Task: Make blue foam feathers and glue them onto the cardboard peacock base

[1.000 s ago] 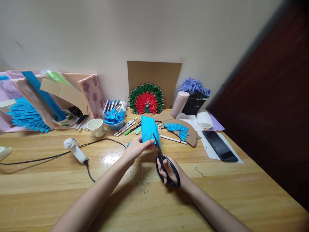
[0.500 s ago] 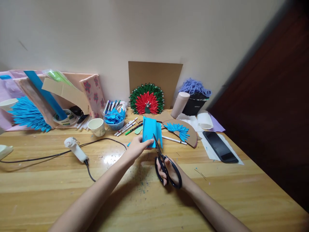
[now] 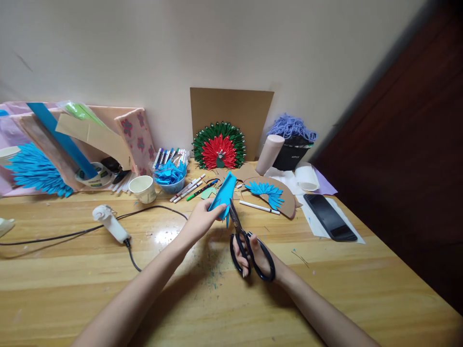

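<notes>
My left hand (image 3: pixel 204 218) pinches a blue paper piece (image 3: pixel 224 190) between thumb and fingers, above the table. The paper is turned at an angle, and a pointed strip hangs from its lower edge. My right hand (image 3: pixel 255 255) is closed around the black handles of a pair of scissors (image 3: pixel 236 222). The blade tips touch or nearly touch the paper's right edge, close to my left thumb. Just behind lies a brown cardboard fan shape (image 3: pixel 287 196) with blue paper petals (image 3: pixel 266 193) on it.
A green and red peacock craft (image 3: pixel 220 147) leans on a cardboard sheet (image 3: pixel 231 103). To the left stand a bowl of blue pieces (image 3: pixel 170 174), a paper cup (image 3: pixel 142 189) and a corded white glue gun (image 3: pixel 111 224). A phone (image 3: pixel 330 217) lies at right, near a white marker (image 3: pixel 259 207).
My left hand has turned the blue paper, so it now shows narrower and tilted. The scissors stay by its right edge, with their handles spread slightly wider. The view has shifted a little.
</notes>
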`<state>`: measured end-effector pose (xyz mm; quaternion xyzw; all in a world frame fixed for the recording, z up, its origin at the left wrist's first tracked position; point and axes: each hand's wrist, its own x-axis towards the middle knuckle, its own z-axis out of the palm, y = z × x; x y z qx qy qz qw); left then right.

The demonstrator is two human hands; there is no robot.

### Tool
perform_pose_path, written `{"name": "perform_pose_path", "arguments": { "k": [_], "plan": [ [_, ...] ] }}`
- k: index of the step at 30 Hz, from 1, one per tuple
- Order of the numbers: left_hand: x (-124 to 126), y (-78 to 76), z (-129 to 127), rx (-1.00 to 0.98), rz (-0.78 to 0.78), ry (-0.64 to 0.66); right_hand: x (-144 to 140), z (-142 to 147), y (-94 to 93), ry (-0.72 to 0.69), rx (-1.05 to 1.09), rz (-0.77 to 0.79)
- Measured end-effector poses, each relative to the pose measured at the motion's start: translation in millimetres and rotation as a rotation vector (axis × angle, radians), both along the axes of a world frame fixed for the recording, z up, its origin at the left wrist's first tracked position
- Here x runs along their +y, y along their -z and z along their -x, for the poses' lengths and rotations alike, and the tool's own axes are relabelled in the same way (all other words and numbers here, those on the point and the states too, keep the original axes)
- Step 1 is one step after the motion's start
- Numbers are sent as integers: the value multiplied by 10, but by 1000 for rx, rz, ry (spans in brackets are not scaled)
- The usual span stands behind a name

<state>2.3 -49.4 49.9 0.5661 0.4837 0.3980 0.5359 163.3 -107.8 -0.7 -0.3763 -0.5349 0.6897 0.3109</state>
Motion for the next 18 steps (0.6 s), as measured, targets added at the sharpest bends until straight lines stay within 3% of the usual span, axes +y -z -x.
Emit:
{"name": "perform_pose_path", "arguments": {
  "k": [11, 18],
  "plan": [
    [26, -19, 60, 68, -17, 98, 41, -80, 118, -36, 39, 3],
    [38, 22, 78, 163, -185, 8, 42, -85, 72, -77, 66, -8]
  ]
}}
